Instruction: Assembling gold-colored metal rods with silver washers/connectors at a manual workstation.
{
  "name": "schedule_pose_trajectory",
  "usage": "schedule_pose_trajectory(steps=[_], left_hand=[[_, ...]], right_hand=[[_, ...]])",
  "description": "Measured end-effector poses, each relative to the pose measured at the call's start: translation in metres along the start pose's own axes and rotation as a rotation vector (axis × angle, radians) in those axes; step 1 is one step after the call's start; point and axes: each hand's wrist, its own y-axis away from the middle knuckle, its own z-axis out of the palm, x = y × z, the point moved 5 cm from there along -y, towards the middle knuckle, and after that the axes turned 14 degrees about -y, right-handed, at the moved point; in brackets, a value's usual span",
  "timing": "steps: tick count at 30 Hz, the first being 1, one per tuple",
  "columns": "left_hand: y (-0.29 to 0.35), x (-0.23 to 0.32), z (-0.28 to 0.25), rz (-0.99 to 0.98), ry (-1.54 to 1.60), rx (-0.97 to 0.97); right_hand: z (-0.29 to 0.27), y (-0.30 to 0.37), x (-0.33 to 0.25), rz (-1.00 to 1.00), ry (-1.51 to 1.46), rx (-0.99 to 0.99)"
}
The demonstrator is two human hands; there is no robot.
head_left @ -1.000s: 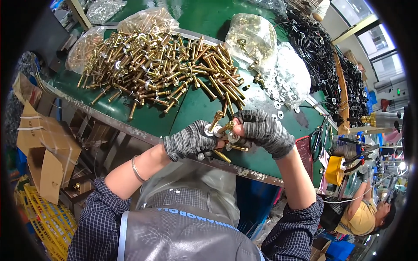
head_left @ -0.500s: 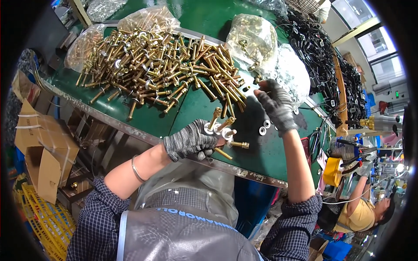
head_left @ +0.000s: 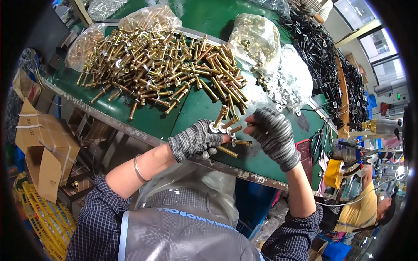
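In my gloved left hand [head_left: 198, 140] sits a bunch of several brass-coloured bolts [head_left: 221, 116], their ends fanned out past the fingers at the table's front edge. Pale washers [head_left: 214, 127] are threaded on some of them. Close to the right of the bunch is my gloved right hand [head_left: 274, 135], thumb and fingers curled together; what they pinch, if anything, is too small to make out. Beyond both hands, a large heap of similar bolts [head_left: 143, 65] covers the green table [head_left: 198, 108], many carrying washers.
At the back right, a clear bag of small brass-coloured nuts [head_left: 254, 37] stands beside a bag of white washers [head_left: 294, 78]. Black cabled parts [head_left: 313, 48] are piled farther right. Scissors [head_left: 317, 141] and a yellow tape roll [head_left: 332, 172] lie rightward. A cardboard box [head_left: 45, 148] is at left.
My right hand has come back from near the nuts and washers to beside the bolts, its fingers now drawn together. The left hand has shifted slightly right, still gripping the bolts.
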Motion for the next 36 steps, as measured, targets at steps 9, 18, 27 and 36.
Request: schedule_pose_trajectory(steps=[9, 18, 27, 36], left_hand=[[0.013, 0.021, 0.000, -0.003, -0.101, 0.000], [0.018, 0.022, 0.004, -0.066, 0.002, 0.003], [0.010, 0.008, 0.000, -0.051, -0.041, -0.010], [0.008, 0.004, 0.001, 0.032, 0.475, 0.002]], right_hand=[[0.010, 0.008, -0.020, -0.170, 0.154, -0.003], [0.014, 0.010, -0.020, -0.046, 0.428, -0.097], [-0.020, 0.005, 0.004, 0.100, 0.344, 0.038], [-0.010, 0.048, 0.057, 0.141, 0.541, 0.104]])
